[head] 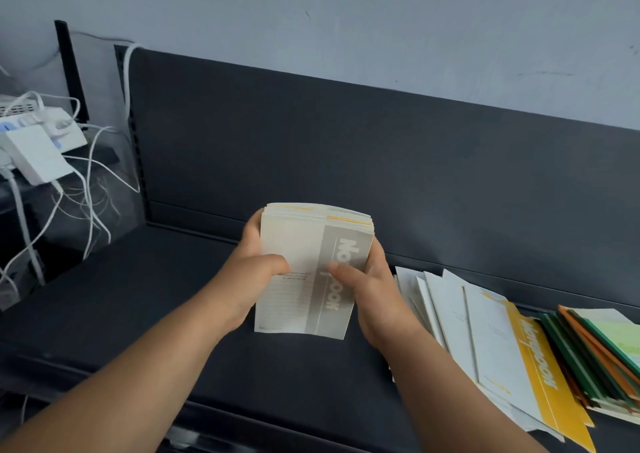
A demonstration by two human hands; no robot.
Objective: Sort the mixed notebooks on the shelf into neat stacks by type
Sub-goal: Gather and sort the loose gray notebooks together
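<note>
Left hand: grips the left edge of the held stack, thumb laid across the front cover, fingers behind.
Right hand: grips the right edge of the same stack, thumb on the grey band.
Held stack: cream notebooks, top cover with a grey band printed "Notebook"; upright, leaning slightly back, over the middle of the shelf. Thin yellow lines show among the top edges. Cannot tell whether its lower edge touches the shelf.
Shelf: dark, flat, with a dark back panel along its rear edge.
White and yellow notebooks: fanned, overlapping pile lying right of the hands, reaching the front edge.
Green and orange notebooks: loose stack at the shelf's right end, touching the yellow-banded one.
Adapters: white, with tangled white cables, beyond the shelf's left end.
</note>
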